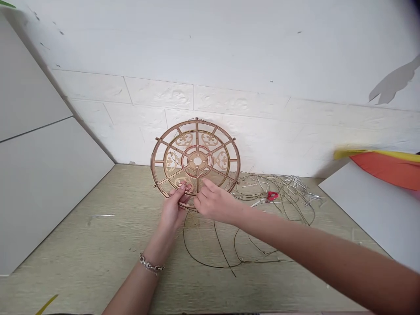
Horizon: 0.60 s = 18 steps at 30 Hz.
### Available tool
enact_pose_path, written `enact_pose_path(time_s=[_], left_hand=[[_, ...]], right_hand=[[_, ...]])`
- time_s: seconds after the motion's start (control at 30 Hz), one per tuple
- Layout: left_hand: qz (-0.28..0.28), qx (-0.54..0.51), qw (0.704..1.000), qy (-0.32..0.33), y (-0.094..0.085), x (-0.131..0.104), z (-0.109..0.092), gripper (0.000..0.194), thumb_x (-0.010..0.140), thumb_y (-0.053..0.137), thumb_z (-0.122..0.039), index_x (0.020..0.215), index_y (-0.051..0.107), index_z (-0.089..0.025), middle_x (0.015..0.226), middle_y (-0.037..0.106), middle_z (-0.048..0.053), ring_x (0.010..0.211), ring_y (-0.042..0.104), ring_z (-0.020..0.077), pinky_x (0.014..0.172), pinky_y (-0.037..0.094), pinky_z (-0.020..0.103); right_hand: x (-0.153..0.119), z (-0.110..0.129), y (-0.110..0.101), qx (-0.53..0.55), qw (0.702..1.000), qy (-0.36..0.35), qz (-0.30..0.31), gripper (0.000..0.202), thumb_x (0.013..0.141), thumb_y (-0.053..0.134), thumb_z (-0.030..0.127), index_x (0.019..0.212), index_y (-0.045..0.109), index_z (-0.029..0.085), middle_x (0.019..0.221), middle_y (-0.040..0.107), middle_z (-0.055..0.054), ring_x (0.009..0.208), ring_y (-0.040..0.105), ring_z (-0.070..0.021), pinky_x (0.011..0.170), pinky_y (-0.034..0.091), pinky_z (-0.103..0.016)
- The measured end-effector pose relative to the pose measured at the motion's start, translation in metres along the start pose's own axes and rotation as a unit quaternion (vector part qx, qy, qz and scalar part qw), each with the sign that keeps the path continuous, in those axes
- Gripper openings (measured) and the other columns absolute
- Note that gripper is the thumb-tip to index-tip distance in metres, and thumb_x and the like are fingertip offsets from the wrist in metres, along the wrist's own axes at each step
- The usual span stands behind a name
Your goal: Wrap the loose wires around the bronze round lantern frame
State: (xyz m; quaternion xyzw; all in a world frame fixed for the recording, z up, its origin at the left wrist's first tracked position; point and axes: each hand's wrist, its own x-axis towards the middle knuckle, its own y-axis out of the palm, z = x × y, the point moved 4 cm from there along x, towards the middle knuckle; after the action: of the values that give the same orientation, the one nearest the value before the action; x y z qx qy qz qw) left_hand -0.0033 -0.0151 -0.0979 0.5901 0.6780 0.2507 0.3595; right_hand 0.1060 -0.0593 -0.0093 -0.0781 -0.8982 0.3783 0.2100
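A round copper-coloured frame (pixel 201 166) stands tilted up before me, with spokes, rings, a pierced hub and gold scroll ornaments between the spokes. My left hand (pixel 173 206) grips its lower left rim, the thumb in front and the other fingers partly behind. At the bottom of the frame, my right hand (pixel 211 202) is closed with curled fingers, the index finger reaching toward the lower spoke. What the right fingers pinch is hidden by the hand. Thin dark wire (pixel 215 266) loops over the table below the frame.
Tangled wires (pixel 288 192) lie to the right with a red piece (pixel 272 196) and several thin white sticks (pixel 297 183). The table (pixel 98 253) meets a white wall (pixel 229 57). White panels flank both sides; an orange and yellow item (pixel 387 168) rests on the right panel (pixel 367 205).
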Motion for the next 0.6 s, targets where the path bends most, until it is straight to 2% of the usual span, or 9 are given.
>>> enact_pose_path(time_s=[0.07, 0.1, 0.17, 0.23, 0.3, 0.4, 0.47, 0.5, 0.6], left_hand=[[0.005, 0.005, 1.000, -0.003, 0.000, -0.001, 0.001, 0.007, 0.070, 0.063, -0.011, 0.077, 0.065, -0.013, 0.072, 0.067, 0.003, 0.067, 0.063, 0.0107, 0.064, 0.048, 0.018], [0.007, 0.007, 1.000, -0.003, 0.000, -0.001, 0.002, 0.007, 0.070, 0.064, -0.011, 0.077, 0.065, -0.013, 0.072, 0.067, 0.003, 0.068, 0.063, 0.0109, 0.065, 0.049, 0.019], [0.008, 0.004, 1.000, 0.004, 0.001, -0.002, 0.003, 0.009, 0.068, 0.066, -0.013, 0.077, 0.066, -0.013, 0.074, 0.067, 0.002, 0.069, 0.062, 0.0107, 0.067, 0.048, 0.019], [0.002, -0.001, 1.000, 0.014, 0.000, -0.003, 0.002, 0.009, 0.068, 0.066, -0.013, 0.077, 0.066, -0.014, 0.076, 0.067, 0.001, 0.072, 0.062, 0.0100, 0.069, 0.048, 0.018], [-0.008, -0.009, 1.000, 0.020, 0.000, -0.003, 0.002, 0.007, 0.069, 0.066, -0.013, 0.076, 0.065, -0.014, 0.078, 0.067, 0.001, 0.075, 0.062, 0.0098, 0.069, 0.048, 0.018], [-0.026, -0.014, 0.999, 0.020, -0.001, -0.003, 0.000, 0.007, 0.070, 0.064, -0.012, 0.076, 0.065, -0.014, 0.079, 0.067, 0.002, 0.077, 0.062, 0.0110, 0.070, 0.050, 0.021], [-0.034, -0.013, 0.999, 0.021, 0.000, -0.004, -0.001, 0.008, 0.071, 0.063, -0.010, 0.076, 0.065, -0.014, 0.078, 0.067, 0.002, 0.078, 0.062, 0.0118, 0.071, 0.050, 0.022], [-0.037, -0.012, 0.999, 0.023, 0.000, -0.005, -0.002, 0.008, 0.071, 0.062, -0.009, 0.076, 0.065, -0.014, 0.077, 0.067, 0.002, 0.079, 0.062, 0.0119, 0.072, 0.050, 0.021], [-0.041, -0.009, 0.999, 0.028, 0.001, -0.006, -0.003, 0.009, 0.071, 0.062, -0.009, 0.077, 0.066, -0.014, 0.078, 0.067, 0.001, 0.079, 0.063, 0.0113, 0.072, 0.050, 0.020]], right_hand=[[0.001, -0.002, -0.001, -0.001, 0.999, -0.035, 0.001, 0.028, 0.082, 0.034, 0.007, 0.072, 0.058, 0.018, 0.062, 0.059, -0.002, 0.063, 0.051, -0.0171, 0.097, 0.024, -0.038], [0.002, -0.003, 0.001, 0.010, 1.000, -0.025, 0.010, 0.028, 0.082, 0.034, 0.007, 0.072, 0.058, 0.018, 0.062, 0.059, -0.002, 0.063, 0.051, -0.0172, 0.095, 0.026, -0.038], [0.002, -0.004, 0.006, 0.046, 0.997, 0.047, 0.033, 0.026, 0.081, 0.035, 0.007, 0.071, 0.057, 0.016, 0.060, 0.059, -0.003, 0.061, 0.052, -0.0171, 0.089, 0.029, -0.038], [0.001, -0.003, 0.012, 0.091, 0.982, 0.164, 0.036, 0.021, 0.080, 0.040, 0.009, 0.069, 0.056, 0.015, 0.059, 0.058, -0.004, 0.061, 0.052, -0.0165, 0.083, 0.030, -0.037], [-0.001, 0.002, 0.018, 0.135, 0.943, 0.304, 0.001, 0.018, 0.080, 0.045, 0.014, 0.065, 0.056, 0.016, 0.056, 0.058, -0.002, 0.059, 0.052, -0.0150, 0.080, 0.029, -0.035], [-0.007, 0.013, 0.027, 0.191, 0.842, 0.498, -0.080, 0.019, 0.079, 0.049, 0.019, 0.064, 0.060, 0.019, 0.052, 0.058, 0.002, 0.051, 0.050, -0.0123, 0.075, 0.028, -0.033], [-0.008, 0.021, 0.031, 0.221, 0.788, 0.561, -0.120, 0.019, 0.081, 0.048, 0.021, 0.069, 0.064, 0.021, 0.052, 0.060, 0.002, 0.046, 0.049, -0.0117, 0.071, 0.029, -0.032], [-0.007, 0.024, 0.032, 0.236, 0.772, 0.575, -0.134, 0.021, 0.082, 0.047, 0.023, 0.072, 0.065, 0.021, 0.053, 0.061, 0.002, 0.045, 0.049, -0.0117, 0.070, 0.030, -0.031], [-0.009, 0.026, 0.031, 0.266, 0.747, 0.587, -0.164, 0.028, 0.086, 0.041, 0.025, 0.075, 0.066, 0.020, 0.051, 0.061, 0.001, 0.043, 0.048, -0.0127, 0.065, 0.032, -0.030]])
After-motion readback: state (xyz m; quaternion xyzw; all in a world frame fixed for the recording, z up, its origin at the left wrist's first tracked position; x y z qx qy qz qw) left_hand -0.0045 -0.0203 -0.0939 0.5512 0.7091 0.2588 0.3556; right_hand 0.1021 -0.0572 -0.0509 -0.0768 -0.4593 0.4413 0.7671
